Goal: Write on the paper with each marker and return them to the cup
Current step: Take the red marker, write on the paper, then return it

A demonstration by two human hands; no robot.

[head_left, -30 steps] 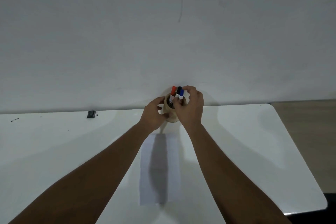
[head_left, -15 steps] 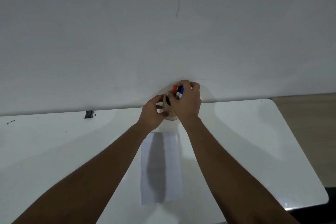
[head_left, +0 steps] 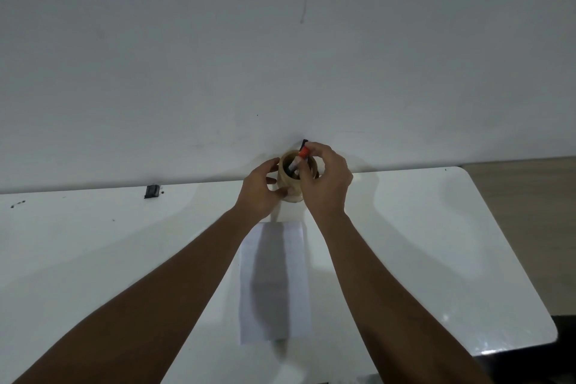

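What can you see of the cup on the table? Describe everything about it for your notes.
The cup is a small, round, tan holder, wood-like in look, standing upright at the table's far edge by the wall, just beyond the paper. Its open mouth shows markers inside, one with an orange-red cap. The left hand steadies its side; the right hand covers its right side, fingers on the markers.

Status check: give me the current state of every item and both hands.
cup: upright on the table, markers inside
red-capped marker: pinched, still in cup
paper: flat, no writing visible
left hand: steadying cup
right hand: closed on red-capped marker
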